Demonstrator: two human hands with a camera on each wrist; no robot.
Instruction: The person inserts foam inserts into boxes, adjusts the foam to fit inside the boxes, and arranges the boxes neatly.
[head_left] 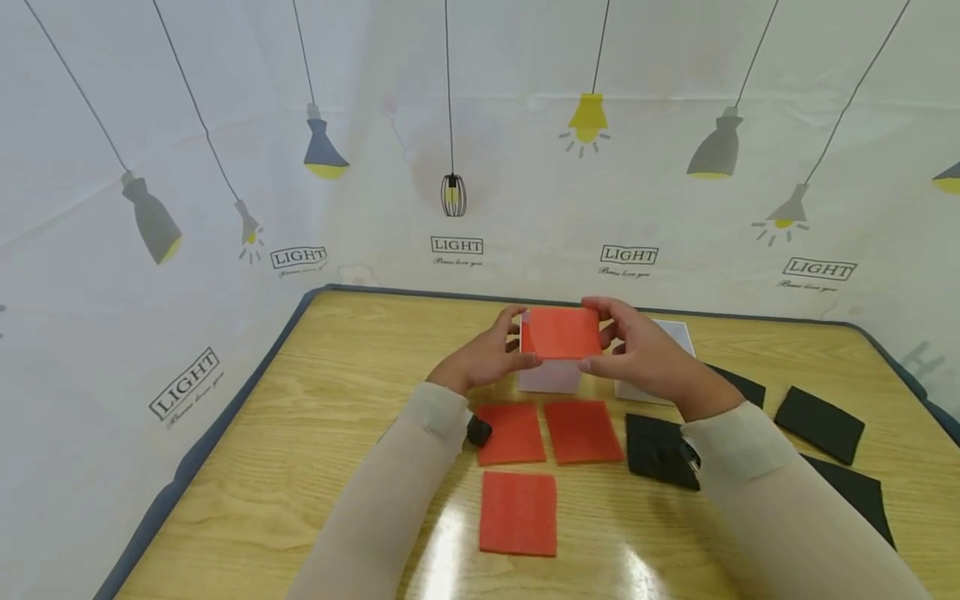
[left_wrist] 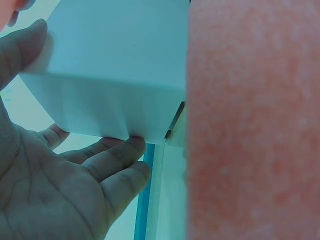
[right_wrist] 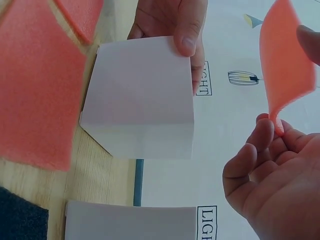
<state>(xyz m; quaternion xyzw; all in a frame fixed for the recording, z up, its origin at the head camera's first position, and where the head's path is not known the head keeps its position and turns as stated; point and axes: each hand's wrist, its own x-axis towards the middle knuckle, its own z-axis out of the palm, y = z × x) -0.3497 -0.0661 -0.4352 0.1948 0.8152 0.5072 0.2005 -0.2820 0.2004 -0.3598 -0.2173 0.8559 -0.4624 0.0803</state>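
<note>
Right sleeve point(head_left: 810, 508), near side of white box point(head_left: 550, 378). Left hand point(head_left: 487, 357) grips box; right hand point(head_left: 648, 357) pinches red sheet point(head_left: 566, 333) above it, apparently positioning; next likely needs edges aligned.

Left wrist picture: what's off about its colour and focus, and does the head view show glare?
Left wrist: blue-green cast over the white box and left hand, a blurred reddish surface filling the right side; head: yes, bright glare on the wooden table near the bottom edge.
</note>
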